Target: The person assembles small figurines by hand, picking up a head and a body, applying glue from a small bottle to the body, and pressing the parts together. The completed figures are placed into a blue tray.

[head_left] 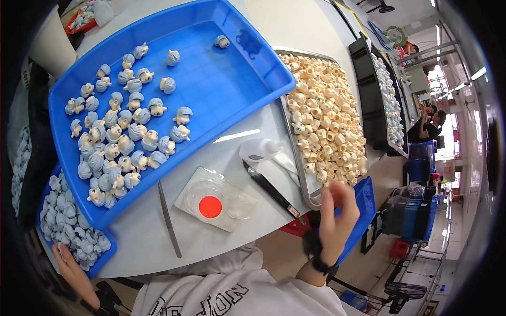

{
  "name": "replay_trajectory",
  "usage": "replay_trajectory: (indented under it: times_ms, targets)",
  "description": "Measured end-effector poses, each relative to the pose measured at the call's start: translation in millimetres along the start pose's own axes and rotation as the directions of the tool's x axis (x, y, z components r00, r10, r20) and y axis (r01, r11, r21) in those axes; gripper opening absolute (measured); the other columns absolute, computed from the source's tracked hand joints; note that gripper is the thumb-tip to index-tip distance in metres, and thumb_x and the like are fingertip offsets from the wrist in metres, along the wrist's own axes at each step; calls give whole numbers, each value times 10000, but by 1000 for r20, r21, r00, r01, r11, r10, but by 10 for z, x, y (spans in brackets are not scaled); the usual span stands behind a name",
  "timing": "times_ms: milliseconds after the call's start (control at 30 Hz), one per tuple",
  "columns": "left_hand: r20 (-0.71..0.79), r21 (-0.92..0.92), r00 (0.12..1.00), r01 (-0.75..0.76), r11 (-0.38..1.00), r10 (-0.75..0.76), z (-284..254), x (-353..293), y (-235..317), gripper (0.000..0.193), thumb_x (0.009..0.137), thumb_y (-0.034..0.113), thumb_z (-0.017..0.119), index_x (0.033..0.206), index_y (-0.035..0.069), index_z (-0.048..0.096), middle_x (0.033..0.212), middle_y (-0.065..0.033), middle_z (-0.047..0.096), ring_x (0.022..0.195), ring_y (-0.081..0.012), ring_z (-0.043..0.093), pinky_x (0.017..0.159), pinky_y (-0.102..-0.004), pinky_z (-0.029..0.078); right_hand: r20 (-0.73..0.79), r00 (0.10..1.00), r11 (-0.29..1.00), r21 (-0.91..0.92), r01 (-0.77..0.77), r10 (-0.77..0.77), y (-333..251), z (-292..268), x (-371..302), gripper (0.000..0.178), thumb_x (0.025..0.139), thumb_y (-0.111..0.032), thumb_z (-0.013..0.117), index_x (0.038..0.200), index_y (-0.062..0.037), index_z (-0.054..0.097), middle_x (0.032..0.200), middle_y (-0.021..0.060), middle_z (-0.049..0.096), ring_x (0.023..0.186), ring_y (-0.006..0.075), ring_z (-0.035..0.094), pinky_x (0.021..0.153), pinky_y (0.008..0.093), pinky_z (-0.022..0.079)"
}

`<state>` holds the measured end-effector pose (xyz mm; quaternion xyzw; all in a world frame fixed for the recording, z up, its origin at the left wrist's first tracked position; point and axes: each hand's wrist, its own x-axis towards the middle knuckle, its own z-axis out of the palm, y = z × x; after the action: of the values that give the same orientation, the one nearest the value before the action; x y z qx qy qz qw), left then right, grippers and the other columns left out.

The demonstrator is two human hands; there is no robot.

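My left hand (73,270) reaches into a small blue bin (108,258) of grey-blue doll hair pieces (66,216). Its fingers are stretched out and touch the pieces at the near edge. At the near end of a metal tray (314,200), my right hand (338,218) is closed, with thumb and fingers bent together; what they hold, if anything, I cannot make out. Many cream doll heads (324,121), hollow and without hair, fill that tray. In a large blue tray (211,63) lie several doll heads with blue hair (126,145), mostly toward its left side.
Between the trays lie tweezers (168,218), a clear dish with a red disc (210,206), a black-handled tool (271,189) and a white bottle (259,150). A black crate (377,97) of pale pieces stands far right. Another person (428,126) is in the background.
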<state>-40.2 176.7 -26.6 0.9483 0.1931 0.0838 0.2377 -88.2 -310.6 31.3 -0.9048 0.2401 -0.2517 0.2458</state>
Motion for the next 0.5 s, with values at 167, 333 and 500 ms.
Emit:
replay_trajectory:
  times_ms: [167,333,500]
  targets:
    - [8,17,1000,2,1000,-2,-153,54,68,340,946,261,383,1110,-23,472,1007,-143,538,935,-223,491,853,-291,363,49,998,951,-309,-24,41,325,182,141,237,727,-62,653,945,-10,576,762,91,563,628,199,559,573,295,452]
    - [-70,-22,996,-63,998,61,-106,111,76,336,949,236,363,1118,-27,488,1089,-136,536,1019,-224,490,902,-295,343,60,998,932,-363,0,23,314,262,111,198,700,-43,658,869,-24,556,781,95,533,622,217,547,580,314,449]
    - [-103,-86,994,-53,995,44,-222,67,53,259,941,215,363,977,-11,483,928,-52,499,865,-146,457,789,-243,347,-21,999,977,-210,-34,30,356,277,31,212,698,3,635,893,-13,553,787,78,519,600,166,517,552,279,430]
